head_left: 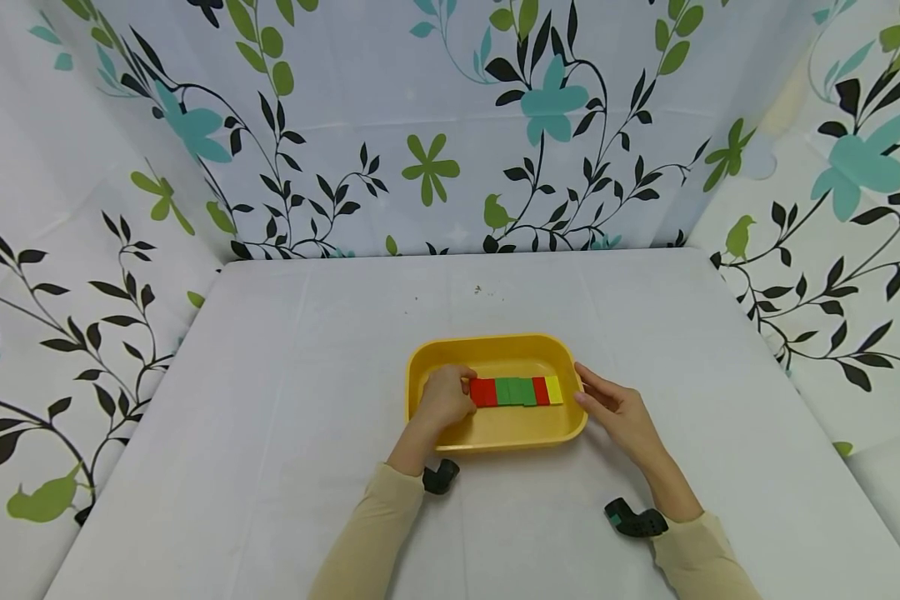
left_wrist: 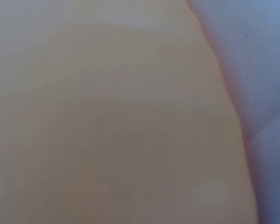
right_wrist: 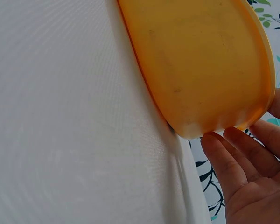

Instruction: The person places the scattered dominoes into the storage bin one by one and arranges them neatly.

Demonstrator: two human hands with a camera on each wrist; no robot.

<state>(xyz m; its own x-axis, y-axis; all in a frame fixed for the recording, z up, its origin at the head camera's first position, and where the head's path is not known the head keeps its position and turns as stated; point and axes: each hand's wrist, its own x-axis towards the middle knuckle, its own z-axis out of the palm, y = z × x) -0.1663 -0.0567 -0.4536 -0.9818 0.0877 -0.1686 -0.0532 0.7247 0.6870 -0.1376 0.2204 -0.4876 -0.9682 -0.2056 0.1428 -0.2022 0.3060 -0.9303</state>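
A yellow tray holds a row of small flat tiles: red at the left, then green, a narrow red and yellow at the right. Reaching into the tray, my left hand has curled fingers and pinches the red tile at the left end of the row; part of that end is hidden. On the tray's right end, my right hand rests nearly straight fingertips against the outside wall. Blurred skin fills most of the left wrist view.
A white cloth covers the table. Leaf-patterned curtains hang behind it and at both sides. Black wrist cameras sit at the left wrist and right wrist.
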